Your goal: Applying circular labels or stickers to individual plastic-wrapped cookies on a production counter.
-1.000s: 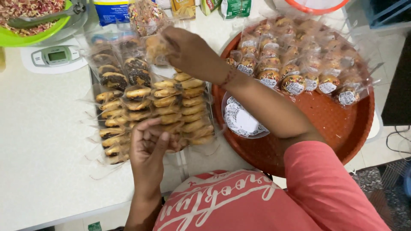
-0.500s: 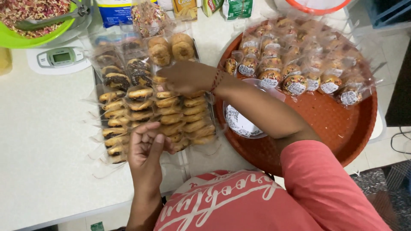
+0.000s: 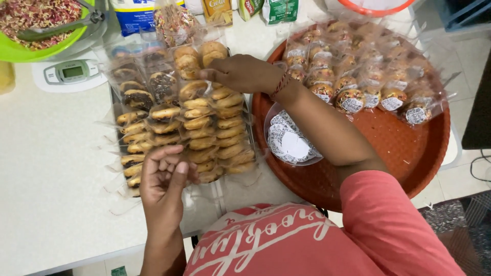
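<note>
The right hand (image 3: 240, 72) pinches a wrapped cookie pack (image 3: 192, 91) at the far end of the cookie rows (image 3: 204, 138), left of the red tray (image 3: 388, 153). The left hand (image 3: 164, 180) curls loosely at the near end, holding nothing I can make out. The overlapping packs (slippery wrappers) could slide out of line if that pack is nudged.

We are observing a white table (image 3: 46, 168) under even, bright light. Pale floor tiles (image 3: 463, 179) are showing at right, with a dark patterned rug (image 3: 455, 225) lying on them.
</note>
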